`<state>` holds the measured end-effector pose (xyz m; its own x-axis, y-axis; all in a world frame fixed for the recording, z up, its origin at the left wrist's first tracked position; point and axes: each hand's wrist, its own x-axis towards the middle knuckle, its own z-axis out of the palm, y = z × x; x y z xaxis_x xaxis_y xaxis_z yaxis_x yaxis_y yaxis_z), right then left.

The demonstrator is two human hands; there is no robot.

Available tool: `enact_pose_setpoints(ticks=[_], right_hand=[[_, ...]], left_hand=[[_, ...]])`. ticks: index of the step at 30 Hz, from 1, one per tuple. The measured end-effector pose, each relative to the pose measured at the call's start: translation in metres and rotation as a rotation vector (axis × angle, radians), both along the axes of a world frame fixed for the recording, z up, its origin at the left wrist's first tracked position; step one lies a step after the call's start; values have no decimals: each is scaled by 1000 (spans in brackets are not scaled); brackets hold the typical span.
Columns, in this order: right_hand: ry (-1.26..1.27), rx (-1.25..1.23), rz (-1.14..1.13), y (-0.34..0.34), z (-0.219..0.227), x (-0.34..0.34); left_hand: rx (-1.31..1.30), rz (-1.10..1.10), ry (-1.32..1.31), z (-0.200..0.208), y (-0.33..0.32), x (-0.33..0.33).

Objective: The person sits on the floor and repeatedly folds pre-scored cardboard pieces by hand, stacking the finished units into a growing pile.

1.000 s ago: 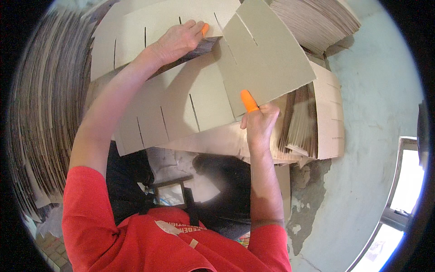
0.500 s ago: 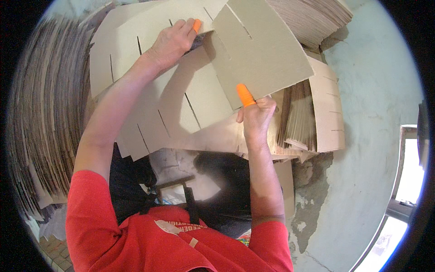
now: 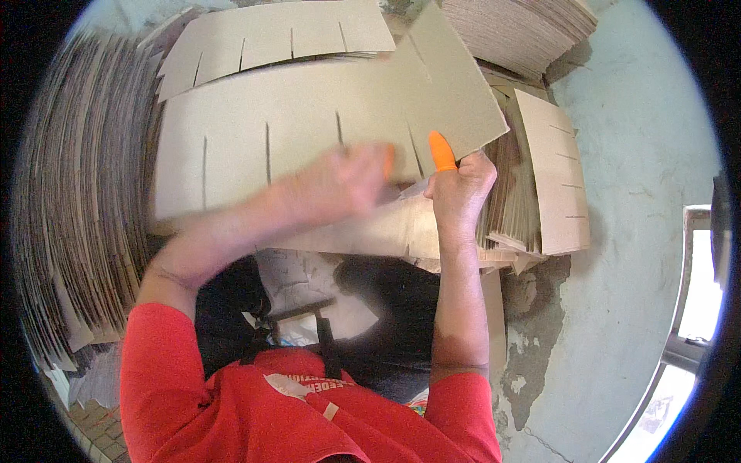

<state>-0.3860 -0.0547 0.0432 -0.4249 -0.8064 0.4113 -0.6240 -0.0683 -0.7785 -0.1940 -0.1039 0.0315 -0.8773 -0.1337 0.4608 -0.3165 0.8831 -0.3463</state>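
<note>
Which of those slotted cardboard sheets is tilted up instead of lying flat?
The slotted cardboard sheet pinched by the right hand. It slants up above the pile, while the other slotted sheets lie flat.

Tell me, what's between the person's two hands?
In the head view, only the flat tan slotted cardboard sheet lies between the blurred left hand and the right hand; no other object sits there.

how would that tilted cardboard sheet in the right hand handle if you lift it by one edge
The tilted cardboard sheet probably stays fairly stiff: it stands flat while the right hand pinches only its lower edge. It looks thin, so likely light. The orange thumb cover suggests bare skin slips on it.
</note>
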Motion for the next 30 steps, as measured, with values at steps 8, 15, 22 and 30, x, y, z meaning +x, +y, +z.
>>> enact_pose_setpoints(ticks=[8,15,22,30], right_hand=[[-112,-13,1,6,-4,-3],[-155,19,17,5,4,6],[-125,18,38,7,4,7],[-257,-7,65,8,-1,11]], left_hand=[[482,271,565,19,-39,24],[168,743,32,-43,-191,51],[353,528,19,-42,-233,48],[-46,314,197,-21,-215,47]])
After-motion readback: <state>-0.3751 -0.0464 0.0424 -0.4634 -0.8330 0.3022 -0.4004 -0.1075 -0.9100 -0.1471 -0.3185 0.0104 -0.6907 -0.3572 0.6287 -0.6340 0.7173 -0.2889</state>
